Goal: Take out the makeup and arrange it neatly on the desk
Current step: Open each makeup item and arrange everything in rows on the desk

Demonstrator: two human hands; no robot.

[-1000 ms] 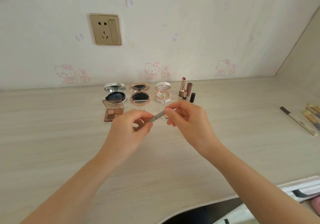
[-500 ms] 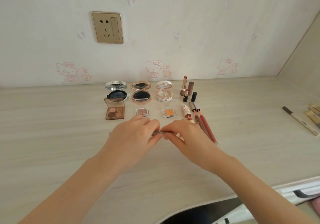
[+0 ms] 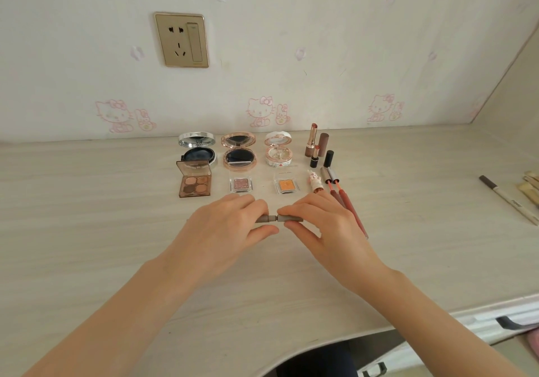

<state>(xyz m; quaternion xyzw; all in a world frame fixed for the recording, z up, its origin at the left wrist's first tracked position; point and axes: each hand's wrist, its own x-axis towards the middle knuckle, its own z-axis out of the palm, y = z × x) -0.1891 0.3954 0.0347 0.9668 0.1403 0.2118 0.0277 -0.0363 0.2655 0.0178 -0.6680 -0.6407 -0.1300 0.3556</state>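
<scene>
The left hand [image 3: 224,226] pinches the left end of a short grey pen [image 3: 264,219], its fingers [image 3: 256,205] curled round it. The pen lies level, low over the middle of the tabletop [image 3: 87,216]. I cannot tell if it touches. It has two grey parts with a thin neck between them. The right hand [image 3: 323,226] pinches the right part, its fingers [image 3: 291,210] clamped on it too.

Behind the pen to the left is a brown box [image 3: 194,185] of four eye colours, lid up. Behind that sits a round silver case [image 3: 197,150], open. Straight behind the pen are a small pink square [image 3: 241,185] and a round gold case [image 3: 239,152], open. A bit right of the pen are a small orange square [image 3: 287,185] and a round white case [image 3: 278,152], open. Further right stand lipsticks [image 3: 312,143]. Two long red pencils [image 3: 347,203] lie beside the right hand, partly hidden by it. Far right of the pen lie a white pencil [image 3: 509,200] and some brushes [image 3: 531,185].

The tabletop is pale wood with faint stripes. The wall [image 3: 320,27] behind the pen is cream with pink cat pictures, and a gold socket [image 3: 182,40] sits high up on the left.
</scene>
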